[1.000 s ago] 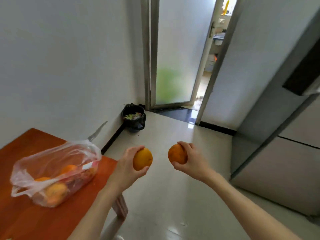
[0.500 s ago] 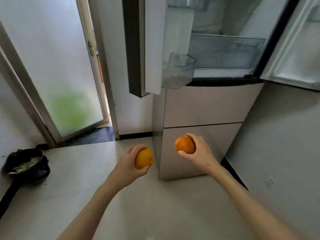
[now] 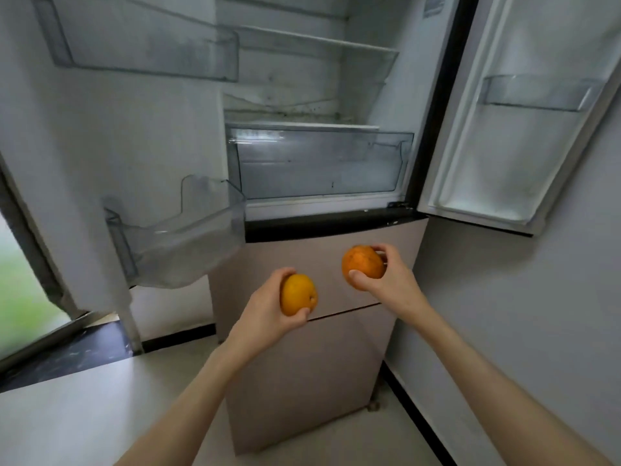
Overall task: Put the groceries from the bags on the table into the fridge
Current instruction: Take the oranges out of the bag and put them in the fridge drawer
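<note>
My left hand (image 3: 265, 311) grips a yellow-orange orange (image 3: 297, 294) in front of the fridge's lower drawers. My right hand (image 3: 391, 280) holds a darker orange (image 3: 362, 266) a little higher and to the right. The fridge (image 3: 319, 210) stands straight ahead with both upper doors swung open. Inside are a clear crisper drawer (image 3: 319, 163) and glass shelves (image 3: 316, 42) with nothing visible on them. Both oranges hang below the open compartment's sill. The table and bags are out of view.
The left door carries a clear bin (image 3: 181, 243) at hand height and another bin (image 3: 144, 38) higher up. The right door (image 3: 524, 105) has a bin too. A grey wall (image 3: 524, 314) runs along the right. A glass door (image 3: 20, 290) is at far left.
The view has swung from the table and bag round to the open fridge and come closer. Both hands kept their oranges and rose slightly toward the compartment.
</note>
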Demonstrator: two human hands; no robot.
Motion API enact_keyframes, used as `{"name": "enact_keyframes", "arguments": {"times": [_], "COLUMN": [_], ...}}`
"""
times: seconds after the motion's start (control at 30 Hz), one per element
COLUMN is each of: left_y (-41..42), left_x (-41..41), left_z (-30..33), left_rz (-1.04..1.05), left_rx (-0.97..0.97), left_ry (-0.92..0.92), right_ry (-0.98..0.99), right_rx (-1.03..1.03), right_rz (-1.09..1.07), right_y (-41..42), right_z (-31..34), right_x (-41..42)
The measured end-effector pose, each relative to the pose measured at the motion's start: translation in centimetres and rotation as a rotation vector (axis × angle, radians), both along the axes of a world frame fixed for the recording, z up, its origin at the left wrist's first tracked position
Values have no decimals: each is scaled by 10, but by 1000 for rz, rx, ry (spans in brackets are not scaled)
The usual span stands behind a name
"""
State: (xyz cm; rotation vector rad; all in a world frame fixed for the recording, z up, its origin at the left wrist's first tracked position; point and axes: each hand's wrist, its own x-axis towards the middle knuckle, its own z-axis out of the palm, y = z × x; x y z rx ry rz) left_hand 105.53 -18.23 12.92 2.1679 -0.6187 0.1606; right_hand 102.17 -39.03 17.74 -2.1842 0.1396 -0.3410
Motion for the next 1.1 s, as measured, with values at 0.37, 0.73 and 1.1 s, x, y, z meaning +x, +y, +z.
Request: {"name": "enact_keyframes", "arguments": {"times": [0.37,0.73,1.1], "left_y": [-110,-165,-165], "left_x": [129,261,359], "left_z": [63,185,210], "left_rz": [96,372,617], "left_rx": [-82,-155,145], "left_ry": [-107,-456,-96], "right_ry": [-194,-423,0], "right_rx": [14,-52,-404], "right_rz": [62,183,186], "right_y": [-106,-158,-146], "right_z": [56,157,168], "right_x": [150,315,405]}}
